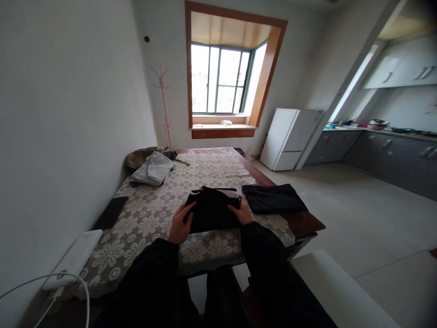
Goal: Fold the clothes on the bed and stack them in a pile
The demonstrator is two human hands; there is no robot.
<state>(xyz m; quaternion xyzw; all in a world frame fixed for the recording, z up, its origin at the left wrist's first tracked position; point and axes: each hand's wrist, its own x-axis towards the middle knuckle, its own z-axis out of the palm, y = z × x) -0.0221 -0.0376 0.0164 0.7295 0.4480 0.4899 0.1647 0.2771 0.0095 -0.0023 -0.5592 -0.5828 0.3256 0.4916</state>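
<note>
A folded black garment with a light strip along its far edge is between my two hands, over the front part of the table. My left hand grips its left side, thumb and fingers on the dark cloth. On the opposite side, my right hand grips the right edge with the thumb on top. Just right of that hand lies another folded dark cloth with a blue edge. The undersides of both hands are hidden.
A lace tablecloth covers the wooden table. Along the left are a grey folded cloth on a camouflage bag, a dark flat object and a white power bank with a cable. A white seat stands at lower right.
</note>
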